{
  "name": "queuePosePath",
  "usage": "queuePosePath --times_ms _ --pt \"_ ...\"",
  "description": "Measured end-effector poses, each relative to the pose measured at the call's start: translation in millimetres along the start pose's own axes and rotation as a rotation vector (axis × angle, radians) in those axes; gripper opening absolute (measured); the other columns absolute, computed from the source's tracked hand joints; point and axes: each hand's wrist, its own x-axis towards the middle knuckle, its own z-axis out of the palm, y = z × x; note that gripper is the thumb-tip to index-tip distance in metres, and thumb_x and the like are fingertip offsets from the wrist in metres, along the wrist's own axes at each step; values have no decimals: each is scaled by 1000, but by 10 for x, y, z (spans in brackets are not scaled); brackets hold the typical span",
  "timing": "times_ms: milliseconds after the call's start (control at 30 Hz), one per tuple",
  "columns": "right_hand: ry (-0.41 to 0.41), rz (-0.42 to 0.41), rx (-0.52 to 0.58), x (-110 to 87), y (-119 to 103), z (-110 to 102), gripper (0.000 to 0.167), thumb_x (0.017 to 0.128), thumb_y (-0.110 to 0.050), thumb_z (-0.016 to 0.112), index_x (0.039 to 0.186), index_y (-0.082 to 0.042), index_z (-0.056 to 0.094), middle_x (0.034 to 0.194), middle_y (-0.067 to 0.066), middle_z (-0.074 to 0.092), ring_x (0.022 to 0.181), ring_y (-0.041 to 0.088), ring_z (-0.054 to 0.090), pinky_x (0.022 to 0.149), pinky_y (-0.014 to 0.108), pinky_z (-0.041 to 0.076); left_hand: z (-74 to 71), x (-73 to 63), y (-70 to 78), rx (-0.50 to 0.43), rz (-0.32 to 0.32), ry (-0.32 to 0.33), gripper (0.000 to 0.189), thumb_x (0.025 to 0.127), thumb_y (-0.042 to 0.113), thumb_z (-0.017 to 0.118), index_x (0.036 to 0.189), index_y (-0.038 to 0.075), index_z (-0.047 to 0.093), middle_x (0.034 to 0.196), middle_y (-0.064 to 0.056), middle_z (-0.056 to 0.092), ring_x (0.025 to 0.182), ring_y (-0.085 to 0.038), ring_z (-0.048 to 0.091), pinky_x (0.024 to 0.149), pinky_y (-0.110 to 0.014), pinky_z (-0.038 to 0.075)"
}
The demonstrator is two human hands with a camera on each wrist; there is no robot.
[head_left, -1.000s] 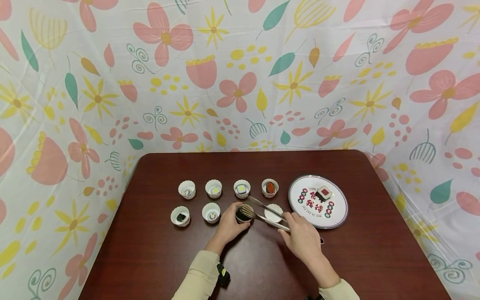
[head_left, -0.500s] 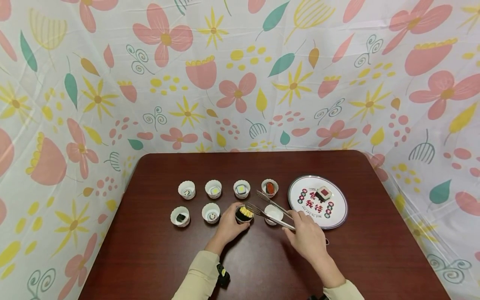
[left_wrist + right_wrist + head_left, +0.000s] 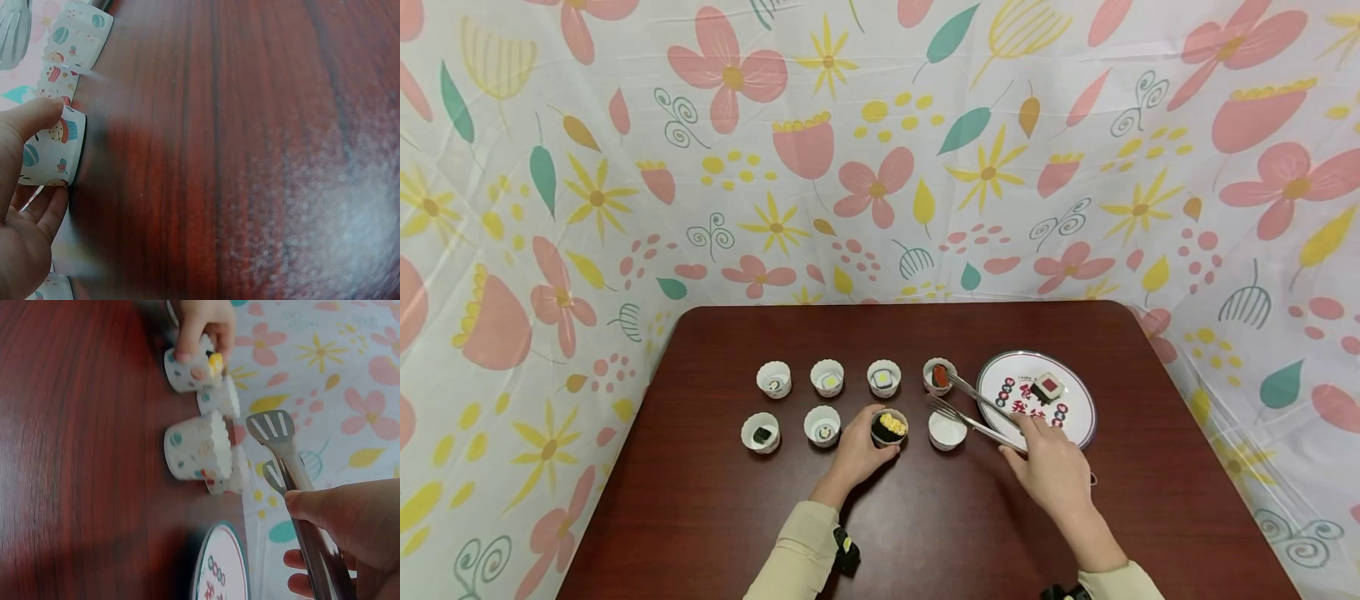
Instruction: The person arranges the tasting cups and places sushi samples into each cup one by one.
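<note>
My left hand (image 3: 856,450) holds a small printed paper baking cup (image 3: 53,147) by its sides, standing on the table. Inside the cup sits a dark seaweed-wrapped sushi piece with a yellow topping (image 3: 891,426). My right hand (image 3: 1060,475) grips metal serving tongs (image 3: 297,481) with slotted ends. The tongs' tips are spread apart with nothing between them, seen above the right-hand cups in the head view. Below them stands a white cup (image 3: 947,433). Behind it, another cup holds a red-topped sushi piece (image 3: 941,377).
A round white plate (image 3: 1000,367) with red lettering lies at the right, bearing one sushi roll piece (image 3: 1047,387). Several more paper cups with sushi, such as a cup (image 3: 762,433) at the left, stand in two rows. A flowered cloth (image 3: 880,167) hangs behind the brown table (image 3: 700,500).
The tongs have left the held cup and moved right with my right hand, toward the plate. The yellow-topped sushi now shows fully in the cup. My left hand has stayed put.
</note>
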Motion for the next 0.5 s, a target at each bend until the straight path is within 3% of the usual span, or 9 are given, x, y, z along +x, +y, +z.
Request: queuePosePath --times_ms 500 --pt "-38 135 -52 -7 429 -132 50 66 -21 78 110 -4 59 91 21 61 76 43 55 51 52 41 26 8 -41 8 9 -4 69 69 25 80 128 11 47 120 -7 57 108 -24 56 87 -41 45"
